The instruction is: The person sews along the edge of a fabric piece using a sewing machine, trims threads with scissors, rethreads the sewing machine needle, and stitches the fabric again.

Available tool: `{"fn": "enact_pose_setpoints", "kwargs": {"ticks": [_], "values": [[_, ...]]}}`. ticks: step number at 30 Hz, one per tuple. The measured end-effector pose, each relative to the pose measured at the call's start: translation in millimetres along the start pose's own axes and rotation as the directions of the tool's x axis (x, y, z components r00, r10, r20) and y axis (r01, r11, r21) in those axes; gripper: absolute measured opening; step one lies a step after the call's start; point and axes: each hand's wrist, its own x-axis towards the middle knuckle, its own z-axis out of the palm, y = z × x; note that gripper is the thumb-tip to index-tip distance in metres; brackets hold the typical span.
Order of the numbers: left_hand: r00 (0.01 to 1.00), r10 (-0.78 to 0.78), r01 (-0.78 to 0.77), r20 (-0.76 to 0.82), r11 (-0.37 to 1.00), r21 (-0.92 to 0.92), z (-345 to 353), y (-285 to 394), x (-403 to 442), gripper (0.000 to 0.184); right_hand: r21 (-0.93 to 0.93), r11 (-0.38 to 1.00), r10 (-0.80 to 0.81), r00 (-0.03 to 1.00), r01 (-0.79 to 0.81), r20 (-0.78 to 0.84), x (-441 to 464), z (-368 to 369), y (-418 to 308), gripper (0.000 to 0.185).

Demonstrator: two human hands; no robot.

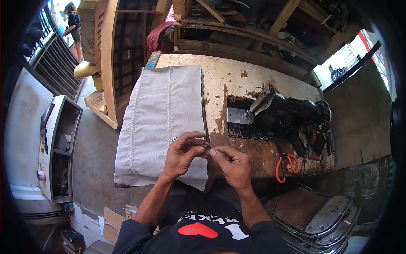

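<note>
One small dark item (pixel 207 146), too tiny to identify from here, is pinched in my left hand (pixel 182 155), its other fingers loosely curled; my right hand (pixel 234 167) meets it at the fingertips, though whether it grips anything I can't tell. Seam lines (pixel 170 91) already run along the pale cloth (pixel 152 114), spread on the desk (pixel 237 73) beside the sewing machine (pixel 287 109). What's left, I can't judge.

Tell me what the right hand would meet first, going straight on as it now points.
Most likely the left hand, just ahead of the right hand; whether the two touch, or something small sits between them, I can't tell.
</note>
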Motion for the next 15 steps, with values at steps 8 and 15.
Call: {"fn": "enact_pose_setpoints", "kwargs": {"ticks": [8,15], "values": [[0.996,0.092,-0.093,0.015,0.993,0.076,-1,-7,-3,0.015,0.027,0.999,0.044,0.998,-0.046,0.054,1,-3,0,0.022],[0.995,-0.091,0.079,0.048,0.974,0.214,-4,16,-14,0.007,0.023,0.988,-0.152,0.95,0.152,0.271,21,-14,26,0.023]]}}
